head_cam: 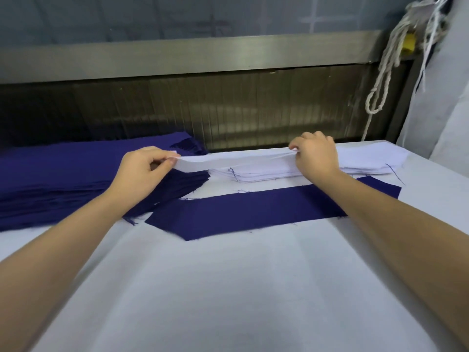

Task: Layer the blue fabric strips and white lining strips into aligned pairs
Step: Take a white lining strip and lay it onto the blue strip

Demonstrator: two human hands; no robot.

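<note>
Both hands hold one white strip (228,161) in the air over the far edge of the worktop (228,288). The left hand (142,171) has a narrow grip, thumb and fingers pinching the strip's left end. The right hand (314,156) pinches it further along, above the pile of white strips (368,158) at the far right. A single blue strip (253,209) lies flat across the middle of the worktop, nearer the person. The pile of blue strips (50,179) sits at the far left.

The lining looks thin, light and limp, so it will likely sag or twist unless kept taut. Pinching near both ends seems best for laying it squarely on the blue strip.
</note>
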